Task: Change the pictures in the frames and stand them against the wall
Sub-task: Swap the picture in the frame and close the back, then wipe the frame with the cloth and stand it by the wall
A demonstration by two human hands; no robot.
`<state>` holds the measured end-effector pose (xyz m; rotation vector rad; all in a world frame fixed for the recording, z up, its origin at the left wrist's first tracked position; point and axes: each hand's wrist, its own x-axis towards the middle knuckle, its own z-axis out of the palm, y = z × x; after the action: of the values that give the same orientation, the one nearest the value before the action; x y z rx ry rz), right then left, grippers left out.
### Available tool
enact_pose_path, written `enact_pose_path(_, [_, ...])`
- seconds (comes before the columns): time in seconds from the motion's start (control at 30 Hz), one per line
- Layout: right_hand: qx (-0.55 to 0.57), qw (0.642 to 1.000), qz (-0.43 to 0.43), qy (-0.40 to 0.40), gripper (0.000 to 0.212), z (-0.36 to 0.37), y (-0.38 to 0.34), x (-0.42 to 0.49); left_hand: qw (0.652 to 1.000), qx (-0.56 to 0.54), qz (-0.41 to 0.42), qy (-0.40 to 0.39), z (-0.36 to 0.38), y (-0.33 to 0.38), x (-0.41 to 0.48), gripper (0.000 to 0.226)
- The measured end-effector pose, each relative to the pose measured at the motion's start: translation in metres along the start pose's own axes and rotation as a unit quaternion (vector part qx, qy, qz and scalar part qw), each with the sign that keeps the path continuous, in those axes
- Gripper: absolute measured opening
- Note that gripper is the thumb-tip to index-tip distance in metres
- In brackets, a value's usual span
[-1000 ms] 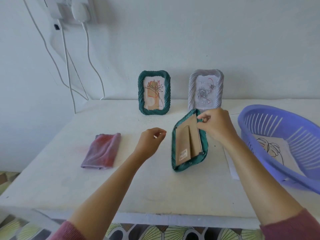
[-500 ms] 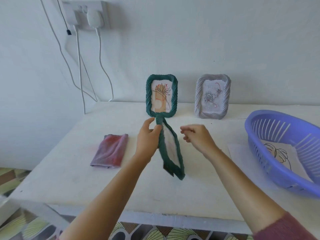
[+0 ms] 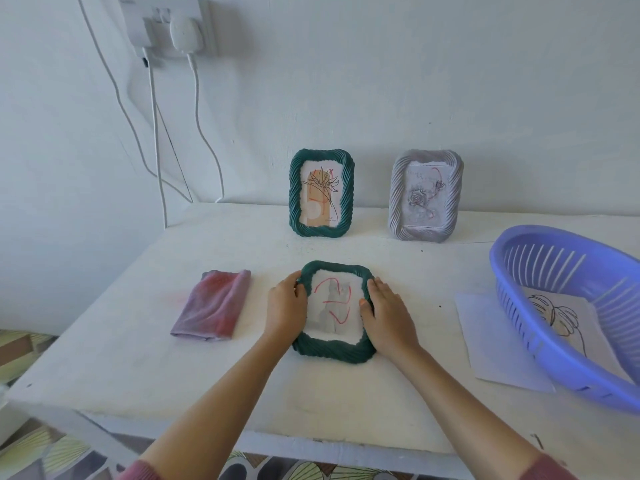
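A dark green frame faces up at the middle of the white table, showing a grey picture with red lines. My left hand grips its left edge and my right hand grips its right edge. Two frames stand against the wall behind it: another green frame with a flower drawing, and a grey frame with a rose picture.
A folded pink-purple cloth lies left of my hands. A blue plastic basket sits at the right, over a sheet of paper with a leaf drawing. White cables hang from a wall socket.
The frame lay back side up with my right hand at its top. My left hand then held it on edge, and now it faces up with both hands on its sides.
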<state>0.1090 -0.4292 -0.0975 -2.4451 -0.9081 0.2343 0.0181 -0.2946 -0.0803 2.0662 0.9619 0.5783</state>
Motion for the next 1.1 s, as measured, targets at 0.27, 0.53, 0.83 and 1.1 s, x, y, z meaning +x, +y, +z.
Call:
enact_pose_path(0.27, [-0.033,0.999,0.000,-0.008,0.051,0.001,-0.001,0.002,0.969,0.224,-0.016,0.105,-0.038,-0.019,0.008,0.055])
enact_pose_path(0.53, [-0.003,1.000,0.013,-0.018,0.051,-0.002,-0.003,0.001,0.938,0.302,-0.168,0.005,-0.074,-0.063,0.028,0.085])
enact_pose_path(0.83, [0.138,0.990,-0.005,0.018,0.063,-0.019,-0.033,-0.006,0.989,0.053,-0.127,0.044,-0.082,-0.041,0.031,0.055])
enact_pose_path(1.1, [0.702,0.683,0.049,-0.195,0.046,-0.007,-0.090,-0.006,0.986,-0.094,-0.023,-0.138,-0.035,0.060,-0.013,0.056])
